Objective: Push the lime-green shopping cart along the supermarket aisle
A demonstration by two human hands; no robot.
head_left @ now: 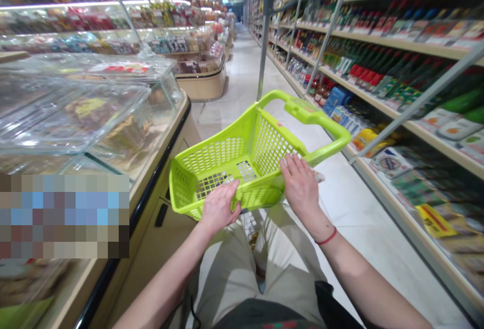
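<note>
A bright green plastic shopping basket (260, 195) with latticed walls is in front of my legs, turned at an angle. Its thick looped handle (333, 135) reaches out to the right. My left hand (221, 205) grips the near long rim, fingers over the edge and thumb on the outer side. At the near right corner, close to the handle's base, my right hand (301, 183) holds the rim; its thumb is hidden. I see only mesh and floor inside the basket.
Left of me stands a wooden counter (166, 152) with clear display boxes (113, 112). Shelves of bottles and packets (397, 72) line the right, with slanted metal posts (333, 26). A pale tiled aisle (242, 62) runs ahead, past a display island (200, 84).
</note>
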